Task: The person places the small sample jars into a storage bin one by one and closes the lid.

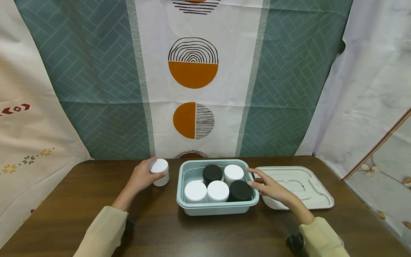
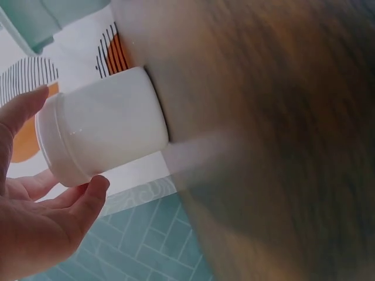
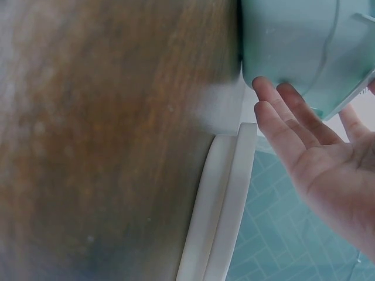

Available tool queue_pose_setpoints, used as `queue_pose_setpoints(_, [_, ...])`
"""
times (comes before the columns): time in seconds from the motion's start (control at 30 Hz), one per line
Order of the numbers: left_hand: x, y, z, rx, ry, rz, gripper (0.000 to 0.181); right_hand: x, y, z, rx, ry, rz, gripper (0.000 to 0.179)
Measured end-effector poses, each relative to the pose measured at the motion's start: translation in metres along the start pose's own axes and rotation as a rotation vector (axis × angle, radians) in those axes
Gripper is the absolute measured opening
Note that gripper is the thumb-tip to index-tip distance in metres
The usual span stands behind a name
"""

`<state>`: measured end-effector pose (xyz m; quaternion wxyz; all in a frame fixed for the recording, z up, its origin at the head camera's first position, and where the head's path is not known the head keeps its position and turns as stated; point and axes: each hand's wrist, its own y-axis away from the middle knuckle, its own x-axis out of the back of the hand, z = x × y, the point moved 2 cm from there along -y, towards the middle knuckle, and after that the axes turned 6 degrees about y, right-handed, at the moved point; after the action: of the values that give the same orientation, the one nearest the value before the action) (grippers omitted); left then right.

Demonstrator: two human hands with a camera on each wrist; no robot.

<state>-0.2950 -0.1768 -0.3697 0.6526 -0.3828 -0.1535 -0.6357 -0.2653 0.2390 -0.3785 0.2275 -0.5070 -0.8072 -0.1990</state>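
A white lidded jar (image 1: 161, 175) stands on the table to the left of a pale blue-green plastic bin. My left hand (image 1: 143, 175) grips it near its lid, thumb on one side and fingers on the other; the left wrist view shows the jar's base at the table (image 2: 105, 126). Inside the bin (image 1: 218, 210) are three white-lidded jars (image 1: 218, 191) and two black-lidded ones (image 1: 240, 191). At the bin's right side is my right hand (image 1: 273, 187), its fingertips by the rim. Its fingers (image 3: 284, 132) look fairly straight along the bin's outer wall in the right wrist view.
A flat white lid (image 1: 295, 185) lies on the brown wooden table (image 1: 218, 235) right of the bin, partly behind my right hand. A patterned curtain (image 1: 199, 96) hangs along the table's back edge, with more cloth at both sides.
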Motion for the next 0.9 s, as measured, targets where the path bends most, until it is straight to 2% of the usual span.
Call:
queue_pose_setpoints(0.37, [-0.002, 0.0, 0.001, 0.021, -0.023, 0.029, 0.06, 0.0, 0.001, -0.001, 0.015, 0.005, -0.005, 0.058])
queue_pose_setpoints(0.5, [-0.001, 0.0, 0.005, 0.009, -0.024, 0.052, 0.06, 0.0, 0.0, -0.001, 0.016, 0.006, -0.005, 0.058])
queue_pose_setpoints(0.77, [0.008, 0.0, 0.024, -0.017, 0.02, 0.13, 0.059, 0.0, 0.001, -0.001, 0.023, 0.0, -0.004, 0.058])
queue_pose_setpoints(0.9, [0.013, 0.0, 0.036, -0.05, 0.049, 0.179, 0.058, 0.0, 0.001, -0.002, 0.018, 0.001, -0.006, 0.058])
